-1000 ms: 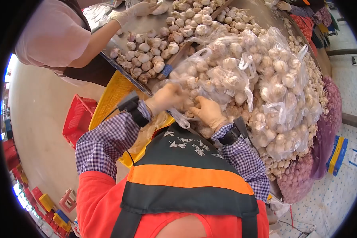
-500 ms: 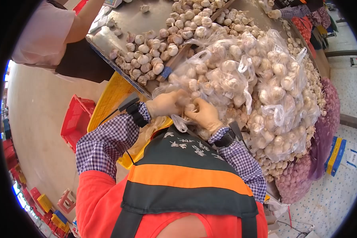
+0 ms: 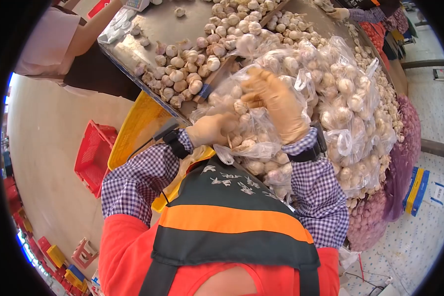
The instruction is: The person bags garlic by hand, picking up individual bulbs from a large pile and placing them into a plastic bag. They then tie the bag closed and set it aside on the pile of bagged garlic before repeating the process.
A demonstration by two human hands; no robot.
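My left hand [image 3: 212, 129], gloved, is closed at the rim of a clear plastic bag [image 3: 254, 133] with garlic bulbs in it. Its fingertips are blurred and partly hidden by the bag. My right hand [image 3: 278, 103], gloved too, is raised over the bagged garlic with its fingers stretched to the left and slightly bent. No bulb shows clearly in it; a garlic bulb [image 3: 240, 107] lies just below its fingertips. Around both hands are filled garlic bags [image 3: 345, 113], several with knotted handles.
Loose garlic [image 3: 182, 74] lies on the metal table [image 3: 158, 29], beside a wooden divider [image 3: 217, 79]. A yellow crate [image 3: 138, 128] and a red basket [image 3: 96, 153] stand to the left. Purple mesh sacks [image 3: 407, 133] are at right. Another person [image 3: 49, 44] stands at upper left; a co-worker's hand [image 3: 339, 14] is at the far side.
My right hand has left the spot beside my left hand and moved forward and right over the bags. My left hand has stayed near the bag's rim. The bag with garlic now shows more openly.
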